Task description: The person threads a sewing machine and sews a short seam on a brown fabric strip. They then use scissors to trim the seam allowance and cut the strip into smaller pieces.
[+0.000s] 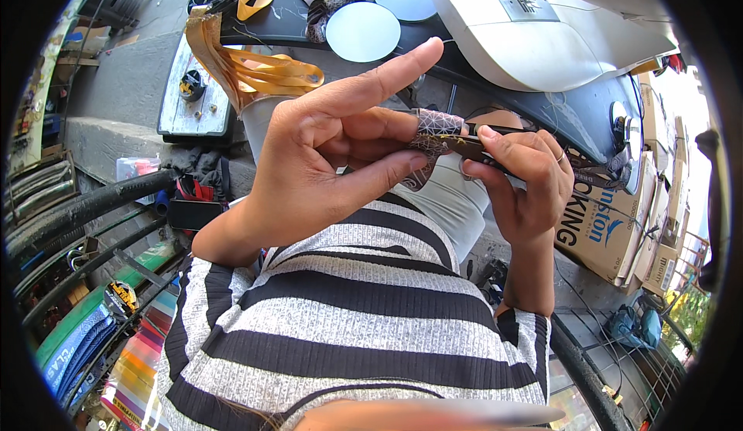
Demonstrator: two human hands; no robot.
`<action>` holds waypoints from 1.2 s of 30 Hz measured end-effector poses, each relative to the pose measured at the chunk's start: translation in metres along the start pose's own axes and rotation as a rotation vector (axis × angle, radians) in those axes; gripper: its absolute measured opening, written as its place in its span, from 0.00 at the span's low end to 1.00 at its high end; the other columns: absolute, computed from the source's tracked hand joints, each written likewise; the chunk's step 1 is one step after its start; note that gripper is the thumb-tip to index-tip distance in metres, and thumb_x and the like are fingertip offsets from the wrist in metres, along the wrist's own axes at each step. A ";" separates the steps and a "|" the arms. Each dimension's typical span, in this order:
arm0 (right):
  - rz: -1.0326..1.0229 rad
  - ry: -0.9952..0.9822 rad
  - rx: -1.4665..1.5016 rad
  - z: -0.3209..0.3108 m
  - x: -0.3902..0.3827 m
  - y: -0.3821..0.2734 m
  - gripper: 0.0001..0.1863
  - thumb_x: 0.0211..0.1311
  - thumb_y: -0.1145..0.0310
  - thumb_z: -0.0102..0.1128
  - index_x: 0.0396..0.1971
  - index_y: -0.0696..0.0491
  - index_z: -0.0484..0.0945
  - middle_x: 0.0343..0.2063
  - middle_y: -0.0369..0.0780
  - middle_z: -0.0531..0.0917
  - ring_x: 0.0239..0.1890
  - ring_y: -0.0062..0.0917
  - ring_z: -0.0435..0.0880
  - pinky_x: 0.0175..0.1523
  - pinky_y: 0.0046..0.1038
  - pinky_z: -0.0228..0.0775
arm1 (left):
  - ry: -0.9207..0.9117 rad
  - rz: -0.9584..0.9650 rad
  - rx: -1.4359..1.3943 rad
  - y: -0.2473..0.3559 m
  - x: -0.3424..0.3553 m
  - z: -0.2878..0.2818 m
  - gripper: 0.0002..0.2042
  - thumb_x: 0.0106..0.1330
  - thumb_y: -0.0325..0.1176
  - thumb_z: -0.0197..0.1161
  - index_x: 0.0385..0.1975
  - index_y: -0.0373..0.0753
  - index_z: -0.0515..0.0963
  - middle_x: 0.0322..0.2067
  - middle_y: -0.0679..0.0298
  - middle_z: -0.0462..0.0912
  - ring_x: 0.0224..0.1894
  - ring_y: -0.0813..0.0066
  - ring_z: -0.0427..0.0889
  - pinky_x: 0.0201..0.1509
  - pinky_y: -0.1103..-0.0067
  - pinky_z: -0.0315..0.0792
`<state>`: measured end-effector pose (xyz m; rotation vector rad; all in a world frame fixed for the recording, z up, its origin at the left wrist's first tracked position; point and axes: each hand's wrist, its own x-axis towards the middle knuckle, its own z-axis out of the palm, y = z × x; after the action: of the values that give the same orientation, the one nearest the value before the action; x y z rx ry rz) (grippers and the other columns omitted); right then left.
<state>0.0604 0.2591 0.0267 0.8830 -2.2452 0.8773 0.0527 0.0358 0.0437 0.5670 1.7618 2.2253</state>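
Note:
My left hand (317,156) has its index finger raised while the other fingers and thumb pinch a pink-and-dark fabric piece (433,121) with a geometric pattern. My right hand (526,179) grips a slim dark tool (467,146), apparently small snips, whose tip meets the fabric at my left fingertips; its exact shape is partly hidden. Both hands are above my lap. Just beyond them are a white sewing machine (503,52) and two pale round discs (362,32) on a dark table (561,110).
Orange ribbons (271,71) hang at the upper left beside a low white stand (178,102). Cardboard boxes (607,222) are stacked at the right. Dark metal railings (104,199) run along the left, with colourful material below; another metal frame stands at lower right.

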 end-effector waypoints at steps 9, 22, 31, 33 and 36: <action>0.023 -0.011 0.037 -0.001 0.000 -0.001 0.23 0.45 0.57 0.72 0.42 0.51 0.80 0.23 0.32 0.81 0.22 0.21 0.78 0.28 0.22 0.67 | 0.003 0.026 0.016 0.000 0.000 -0.001 0.35 0.56 0.10 0.61 0.66 0.25 0.56 0.43 0.44 0.83 0.46 0.71 0.84 0.52 0.82 0.75; -0.005 -0.012 -0.024 0.002 0.001 -0.001 0.20 0.45 0.59 0.73 0.40 0.50 0.81 0.22 0.31 0.81 0.21 0.19 0.76 0.26 0.20 0.64 | -0.018 0.032 0.039 0.000 0.000 -0.002 0.35 0.56 0.11 0.62 0.66 0.25 0.57 0.42 0.45 0.83 0.46 0.70 0.84 0.52 0.82 0.76; 0.196 -0.026 0.325 0.005 -0.006 0.000 0.21 0.48 0.64 0.73 0.42 0.54 0.78 0.25 0.35 0.81 0.23 0.21 0.75 0.29 0.20 0.64 | -0.009 -0.038 -0.019 0.001 0.000 -0.001 0.35 0.56 0.11 0.61 0.66 0.26 0.56 0.43 0.45 0.83 0.48 0.67 0.83 0.54 0.79 0.76; 0.305 0.012 0.447 0.005 -0.009 -0.002 0.22 0.49 0.65 0.73 0.43 0.56 0.77 0.28 0.36 0.80 0.24 0.20 0.74 0.31 0.19 0.65 | -0.004 -0.051 -0.068 0.000 0.001 0.000 0.35 0.56 0.11 0.61 0.66 0.26 0.56 0.43 0.45 0.83 0.49 0.67 0.83 0.54 0.78 0.76; 0.434 0.058 0.540 0.005 -0.008 -0.006 0.22 0.51 0.67 0.73 0.45 0.57 0.76 0.32 0.35 0.78 0.28 0.16 0.71 0.36 0.18 0.65 | 0.000 -0.071 -0.105 -0.001 0.000 0.001 0.36 0.57 0.11 0.60 0.67 0.27 0.55 0.43 0.45 0.83 0.49 0.66 0.83 0.55 0.78 0.76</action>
<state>0.0689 0.2550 0.0203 0.5725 -2.2160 1.7395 0.0530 0.0368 0.0433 0.4740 1.6281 2.2528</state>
